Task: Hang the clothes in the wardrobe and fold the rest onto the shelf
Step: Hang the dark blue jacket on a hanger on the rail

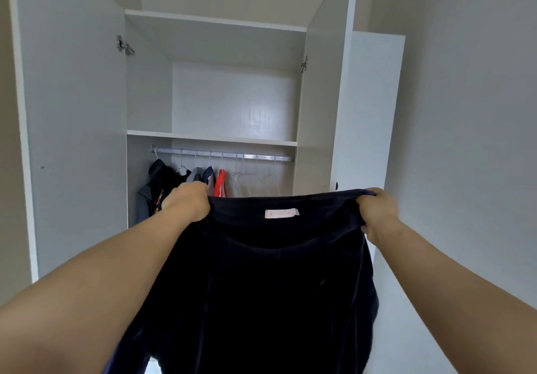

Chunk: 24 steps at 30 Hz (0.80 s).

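Both fists are clamped on the top edge of the navy garment (261,286). The left hand (186,202) bunches one corner and the right hand (377,213) the other, fingers curled over the cloth. The edge is pulled taut between them, its pale label (282,213) facing us. The rest hangs down between the forearms in front of the open wardrobe (148,97), touching neither rail nor shelf.

The risk from here, I'd say, is the fabric: it looks soft and slippery. Freeing one hand to reach for an empty hanger (244,174) could let it slump or slide away. A lopsided fold might also slip off the shelf (212,138).

Both arms reach forward, roughly level, knuckles up. The hands sit below the rail (223,154), where the hung clothes (162,178) crowd the left end.
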### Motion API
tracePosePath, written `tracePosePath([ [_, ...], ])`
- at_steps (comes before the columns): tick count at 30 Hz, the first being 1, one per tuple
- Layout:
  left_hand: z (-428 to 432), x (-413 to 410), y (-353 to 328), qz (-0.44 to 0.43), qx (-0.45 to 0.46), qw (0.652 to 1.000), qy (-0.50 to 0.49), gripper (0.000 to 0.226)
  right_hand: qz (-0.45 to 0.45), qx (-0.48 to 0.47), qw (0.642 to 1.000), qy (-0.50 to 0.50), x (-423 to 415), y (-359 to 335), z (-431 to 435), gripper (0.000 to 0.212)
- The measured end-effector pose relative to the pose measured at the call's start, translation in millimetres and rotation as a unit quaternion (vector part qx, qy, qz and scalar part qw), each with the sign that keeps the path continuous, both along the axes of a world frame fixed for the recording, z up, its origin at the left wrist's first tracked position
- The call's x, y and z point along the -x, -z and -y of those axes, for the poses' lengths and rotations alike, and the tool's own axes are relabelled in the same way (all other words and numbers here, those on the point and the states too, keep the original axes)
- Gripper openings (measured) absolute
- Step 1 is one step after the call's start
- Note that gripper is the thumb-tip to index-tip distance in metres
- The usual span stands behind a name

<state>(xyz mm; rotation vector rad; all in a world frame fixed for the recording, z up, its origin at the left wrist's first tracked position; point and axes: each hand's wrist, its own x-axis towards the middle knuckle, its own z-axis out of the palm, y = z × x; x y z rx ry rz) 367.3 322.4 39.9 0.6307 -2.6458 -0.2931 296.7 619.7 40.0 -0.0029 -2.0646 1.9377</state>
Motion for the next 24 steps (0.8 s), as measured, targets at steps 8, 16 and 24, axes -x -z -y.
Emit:
tracePosePath([
  [8,-1,-16,0,-0.104,-0.445,0.887,-0.068,0.023,-0.014,-0.096,0.995,0.021,0,13,2,0.023],
  [16,19,-29,25,-0.124,-0.620,0.775,0.002,0.024,0.108,0.034,0.989,-0.099,-6,45,39,0.022],
  [24,29,0,35,-0.193,-0.689,0.698,-0.023,0.021,0.183,0.069,0.971,-0.140,10,61,86,0.021],
])
